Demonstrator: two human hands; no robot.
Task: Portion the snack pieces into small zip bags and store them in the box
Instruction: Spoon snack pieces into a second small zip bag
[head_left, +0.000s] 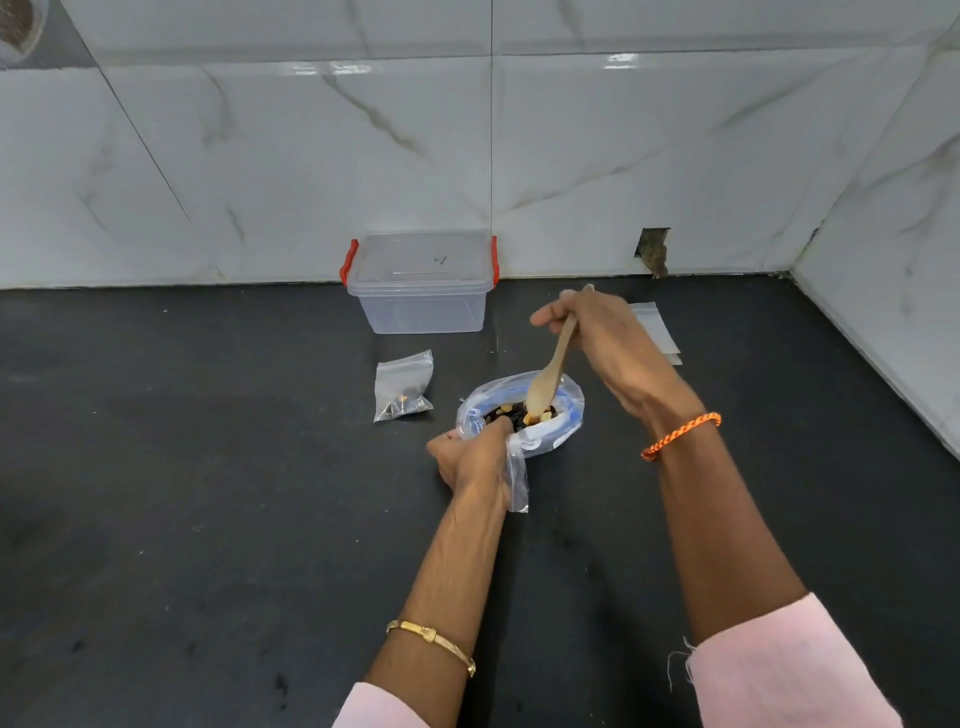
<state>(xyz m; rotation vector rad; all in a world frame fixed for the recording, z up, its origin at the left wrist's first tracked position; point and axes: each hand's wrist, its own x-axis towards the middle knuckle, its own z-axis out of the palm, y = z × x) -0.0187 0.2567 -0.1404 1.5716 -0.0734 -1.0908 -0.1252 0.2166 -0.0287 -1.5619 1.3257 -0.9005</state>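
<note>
A large clear bag with blue print (566, 410) stands open on the black counter, with dark and yellow snack pieces (514, 413) inside. My left hand (470, 457) grips the bag's near rim and also holds a small clear zip bag (517, 480) that hangs below it. My right hand (597, 332) grips a wooden spoon (550, 371), whose bowl dips into the snack pieces. A small filled zip bag (402, 384) lies to the left. The clear storage box (421, 283) with red latches stands lidded at the wall.
A stack of flat empty zip bags (657, 327) lies behind my right hand. The black counter (208, 467) runs to a marble-tiled wall at the back and another on the right. A broken hole (652, 249) shows in the back wall.
</note>
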